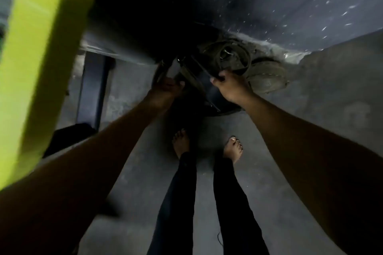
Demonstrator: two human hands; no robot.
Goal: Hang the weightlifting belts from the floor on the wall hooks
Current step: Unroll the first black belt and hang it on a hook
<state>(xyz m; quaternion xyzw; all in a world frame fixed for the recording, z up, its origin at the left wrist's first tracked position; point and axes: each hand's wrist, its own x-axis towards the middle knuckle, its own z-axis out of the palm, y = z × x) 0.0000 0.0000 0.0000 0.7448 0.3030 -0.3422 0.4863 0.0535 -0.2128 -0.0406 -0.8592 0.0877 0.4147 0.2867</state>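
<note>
Olive belt (226,58) lies just beyond right hand's (230,87) grip.

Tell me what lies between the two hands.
In the head view, a dark belt strap with a metal edge runs between the left hand and the right hand; each hand grips belt material.

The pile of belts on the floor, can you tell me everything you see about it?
The pile of belts is a dark, olive-brown tangle of wide looped straps, leather or heavy cloth by the look, with a glint of metal, maybe a buckle. It lies on the grey floor against the dark wall. The right hand grips one strap; the left hand holds another part. It is dim and blurry.
</note>
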